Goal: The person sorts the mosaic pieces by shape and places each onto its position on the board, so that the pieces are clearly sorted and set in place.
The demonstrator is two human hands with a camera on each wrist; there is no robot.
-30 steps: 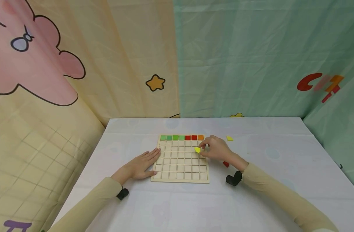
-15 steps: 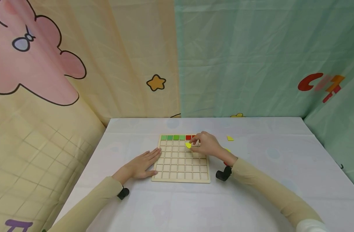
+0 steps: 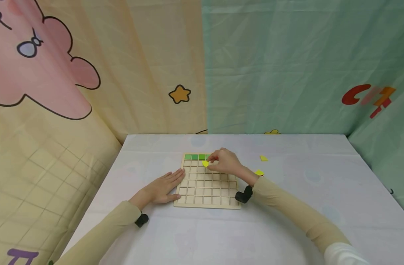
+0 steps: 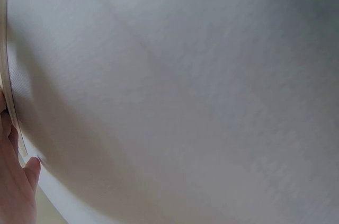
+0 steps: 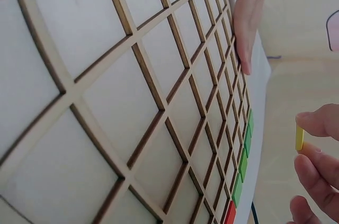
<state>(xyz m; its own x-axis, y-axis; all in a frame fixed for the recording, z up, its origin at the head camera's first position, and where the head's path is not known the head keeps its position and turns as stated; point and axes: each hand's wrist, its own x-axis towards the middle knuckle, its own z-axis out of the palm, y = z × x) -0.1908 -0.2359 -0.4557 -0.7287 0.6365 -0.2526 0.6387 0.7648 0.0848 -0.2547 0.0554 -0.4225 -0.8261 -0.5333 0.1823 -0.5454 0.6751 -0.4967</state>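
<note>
A flat wooden grid board point(image 3: 206, 207) lies on the table, with green tiles point(image 3: 195, 156) filling the left cells of its far row. My left hand point(image 3: 160, 187) rests flat along the board's left side, fingers straight on the rim. Above the upper rows, my right hand point(image 3: 226, 162) pinches a small yellow tile point(image 3: 205, 163) between thumb and fingers. In the right wrist view the yellow tile point(image 5: 300, 137) appears edge-on, held off the board. A red tile point(image 5: 230, 213) shows beside the green ones there; in the head view the right hand hides that part of the row.
To the right of the board, a yellow piece point(image 3: 263, 158) lies on the white cloth. Nearer sits another yellow piece point(image 3: 259, 172), with a bit of red showing at its edge beside the right sleeve. Patterned curtains point(image 3: 275, 66) stand behind the table.
My right hand has moved left over the board, carrying the yellow tile from the right side toward the middle columns. The left hand has stayed at the board's left edge.
</note>
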